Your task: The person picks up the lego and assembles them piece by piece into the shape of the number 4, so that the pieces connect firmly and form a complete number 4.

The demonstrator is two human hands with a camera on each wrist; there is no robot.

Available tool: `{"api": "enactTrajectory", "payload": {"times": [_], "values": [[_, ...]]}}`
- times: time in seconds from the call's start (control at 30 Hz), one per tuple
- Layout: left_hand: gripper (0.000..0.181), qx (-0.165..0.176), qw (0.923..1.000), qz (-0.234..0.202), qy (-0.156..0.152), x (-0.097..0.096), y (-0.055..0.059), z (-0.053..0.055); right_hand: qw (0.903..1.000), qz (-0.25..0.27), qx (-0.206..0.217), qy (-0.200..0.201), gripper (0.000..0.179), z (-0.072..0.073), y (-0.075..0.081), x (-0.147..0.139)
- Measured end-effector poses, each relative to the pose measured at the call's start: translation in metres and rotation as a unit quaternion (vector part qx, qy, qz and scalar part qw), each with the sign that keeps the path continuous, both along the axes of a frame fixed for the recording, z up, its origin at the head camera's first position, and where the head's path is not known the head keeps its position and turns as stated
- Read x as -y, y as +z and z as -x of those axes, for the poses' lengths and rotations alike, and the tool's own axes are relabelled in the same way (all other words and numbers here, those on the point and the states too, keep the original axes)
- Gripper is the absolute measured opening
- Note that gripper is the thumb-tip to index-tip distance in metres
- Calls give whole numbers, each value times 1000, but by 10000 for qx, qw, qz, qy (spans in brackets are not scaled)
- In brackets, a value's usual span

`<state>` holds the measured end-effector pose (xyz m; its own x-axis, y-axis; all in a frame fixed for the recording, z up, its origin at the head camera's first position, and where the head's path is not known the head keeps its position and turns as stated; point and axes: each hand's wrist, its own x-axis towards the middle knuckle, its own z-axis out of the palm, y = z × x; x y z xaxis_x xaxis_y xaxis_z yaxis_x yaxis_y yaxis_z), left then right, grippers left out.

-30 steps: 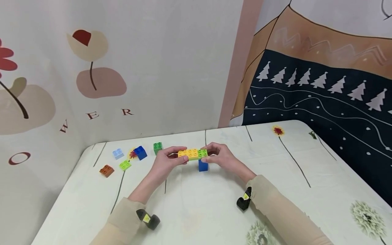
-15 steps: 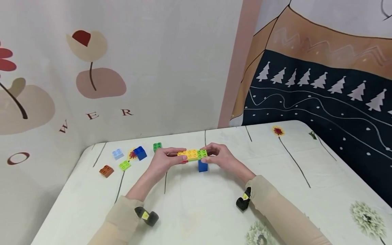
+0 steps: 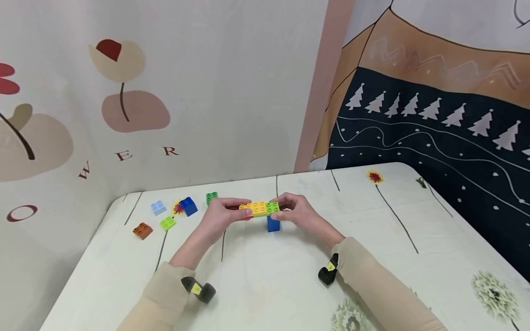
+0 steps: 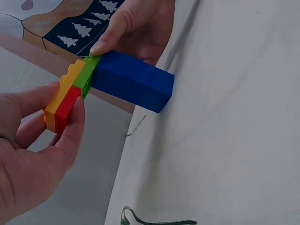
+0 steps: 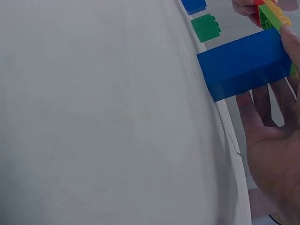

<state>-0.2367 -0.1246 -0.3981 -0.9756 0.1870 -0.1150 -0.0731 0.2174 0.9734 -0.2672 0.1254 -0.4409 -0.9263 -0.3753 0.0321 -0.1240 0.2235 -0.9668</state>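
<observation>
Brick assembly [image 3: 260,208], judged part-built, is pinched by left hand [image 3: 217,216] and right hand [image 3: 299,211]; loose bricks [image 3: 167,223] are left unattached.

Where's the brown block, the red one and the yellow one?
Brown block [image 3: 142,230], head view: its studded top.
Red block [image 4: 66,106], left wrist view: its long side.
Yellow block [image 3: 257,208], head view: its studded top.

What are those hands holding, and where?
A toy block build: the left hand pinches its yellow-and-red end, the right hand its green end.
</observation>
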Motion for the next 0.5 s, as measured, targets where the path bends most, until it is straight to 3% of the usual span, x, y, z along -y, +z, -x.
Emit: {"api": "enactTrajectory", "payload": {"times": [0.5], "values": [[33, -42, 9999, 15, -93, 1, 4, 3, 10000, 62, -13, -1, 35, 0, -1, 0]]}}
